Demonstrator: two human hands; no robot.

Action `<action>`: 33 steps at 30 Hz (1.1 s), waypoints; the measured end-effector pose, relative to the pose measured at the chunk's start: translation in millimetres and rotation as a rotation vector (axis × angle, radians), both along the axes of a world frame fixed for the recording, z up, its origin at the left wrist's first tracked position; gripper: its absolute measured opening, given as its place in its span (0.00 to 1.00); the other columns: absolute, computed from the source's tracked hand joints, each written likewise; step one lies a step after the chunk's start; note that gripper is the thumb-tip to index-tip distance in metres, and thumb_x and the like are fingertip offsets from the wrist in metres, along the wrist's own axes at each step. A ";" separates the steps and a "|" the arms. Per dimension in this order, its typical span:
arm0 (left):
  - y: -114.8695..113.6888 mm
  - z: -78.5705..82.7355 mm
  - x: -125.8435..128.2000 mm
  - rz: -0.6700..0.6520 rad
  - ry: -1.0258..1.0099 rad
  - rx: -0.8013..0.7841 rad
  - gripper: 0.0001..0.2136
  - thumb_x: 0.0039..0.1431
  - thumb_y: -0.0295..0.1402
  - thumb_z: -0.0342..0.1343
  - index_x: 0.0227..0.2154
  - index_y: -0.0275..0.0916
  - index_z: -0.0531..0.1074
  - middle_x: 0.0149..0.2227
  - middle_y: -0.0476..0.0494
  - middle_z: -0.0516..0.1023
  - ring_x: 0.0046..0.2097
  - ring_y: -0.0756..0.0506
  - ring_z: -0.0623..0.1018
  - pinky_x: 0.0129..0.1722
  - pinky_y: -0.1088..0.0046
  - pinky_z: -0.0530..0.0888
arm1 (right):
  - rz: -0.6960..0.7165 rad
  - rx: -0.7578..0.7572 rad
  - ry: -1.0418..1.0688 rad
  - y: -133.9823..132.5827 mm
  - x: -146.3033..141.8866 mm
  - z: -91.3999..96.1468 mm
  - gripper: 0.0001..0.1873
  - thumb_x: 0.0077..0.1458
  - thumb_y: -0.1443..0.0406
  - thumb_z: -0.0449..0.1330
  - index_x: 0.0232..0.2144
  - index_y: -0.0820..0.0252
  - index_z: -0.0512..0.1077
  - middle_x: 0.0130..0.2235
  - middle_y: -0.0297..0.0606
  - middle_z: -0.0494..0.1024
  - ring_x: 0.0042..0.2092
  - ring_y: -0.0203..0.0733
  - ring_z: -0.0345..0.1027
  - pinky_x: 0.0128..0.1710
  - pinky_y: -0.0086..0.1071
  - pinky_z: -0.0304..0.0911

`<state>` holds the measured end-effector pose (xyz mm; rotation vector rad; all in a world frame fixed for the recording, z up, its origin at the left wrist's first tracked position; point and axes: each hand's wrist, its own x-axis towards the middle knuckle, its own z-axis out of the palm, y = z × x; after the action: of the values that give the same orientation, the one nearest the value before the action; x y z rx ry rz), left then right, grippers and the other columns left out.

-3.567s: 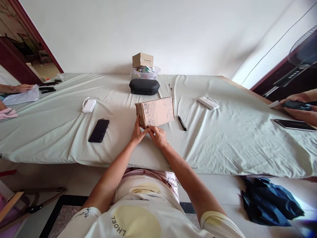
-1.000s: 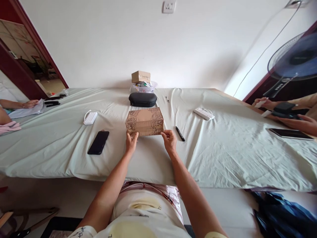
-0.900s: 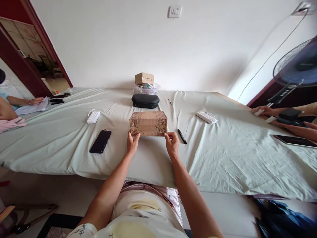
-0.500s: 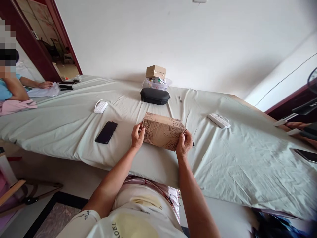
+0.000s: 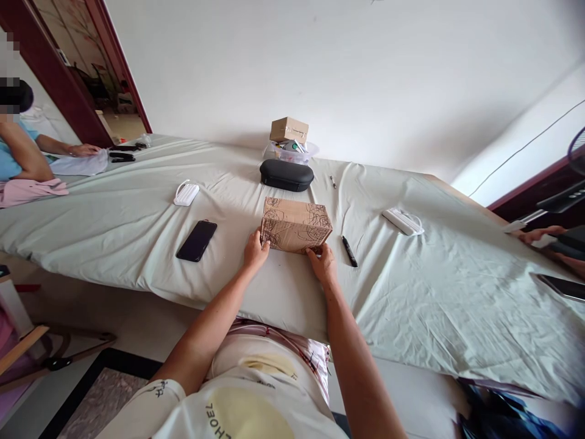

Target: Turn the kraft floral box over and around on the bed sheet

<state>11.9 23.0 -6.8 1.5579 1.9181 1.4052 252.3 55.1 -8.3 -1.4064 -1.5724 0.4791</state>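
A brown cardboard box (image 5: 295,228) with dark swirling drawings on its faces is in front of me over the cloth. My left hand (image 5: 256,249) grips its left end, thumb on the near face. On the lower right corner, my right hand (image 5: 322,262) holds the box with the thumb in front; the other fingers are partly hidden. A black marker (image 5: 350,251) lies just right of my right hand. To the left of the box rests a dark phone (image 5: 197,240).
Behind the box are a black case (image 5: 286,175) and a plastic basket (image 5: 299,155) with a small carton (image 5: 289,130) on top. White cabled devices lie left (image 5: 186,194) and right (image 5: 403,221). A person's hand (image 5: 85,150) is at far left, another (image 5: 543,234) at far right.
The box has moved slightly left and away from me and sits straighter. My right hand has shifted left with it, and the marker has come fully into view.
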 end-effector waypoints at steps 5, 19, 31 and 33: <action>-1.9 4.1 0.1 0.006 -0.017 -0.010 0.18 0.59 0.28 0.60 0.53 0.38 0.70 0.50 0.33 0.77 0.54 0.36 0.77 0.54 0.60 0.72 | 0.023 0.017 -0.006 0.2 0.0 -0.4 0.19 0.49 0.50 0.62 0.36 0.56 0.69 0.35 0.39 0.74 0.38 0.48 0.69 0.44 0.48 0.69; 5.6 -2.5 -7.8 0.023 -0.169 -0.021 0.03 0.61 0.30 0.57 0.35 0.42 0.68 0.38 0.43 0.80 0.41 0.43 0.79 0.45 0.66 0.73 | 0.002 -0.028 -0.031 -1.0 5.5 6.4 0.27 0.46 0.40 0.64 0.27 0.52 0.60 0.28 0.35 0.72 0.32 0.45 0.65 0.34 0.38 0.62; 1.4 3.5 -11.6 0.058 -0.084 -0.017 0.08 0.61 0.30 0.55 0.28 0.44 0.62 0.32 0.48 0.75 0.36 0.45 0.75 0.41 0.70 0.69 | 0.045 -0.074 -0.081 -4.2 9.1 12.7 0.27 0.46 0.40 0.65 0.25 0.52 0.61 0.25 0.32 0.71 0.29 0.41 0.62 0.30 0.35 0.57; 0.8 3.7 -11.5 0.059 -0.072 -0.012 0.09 0.61 0.30 0.55 0.27 0.44 0.62 0.31 0.48 0.74 0.36 0.45 0.74 0.40 0.70 0.69 | 0.044 -0.051 -0.069 -3.9 8.2 11.6 0.28 0.46 0.40 0.65 0.25 0.52 0.60 0.26 0.33 0.72 0.29 0.42 0.62 0.30 0.35 0.58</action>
<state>0.4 23.8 -3.1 1.4364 1.9415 1.4511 260.5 51.2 3.4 -1.4425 -1.6597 0.5052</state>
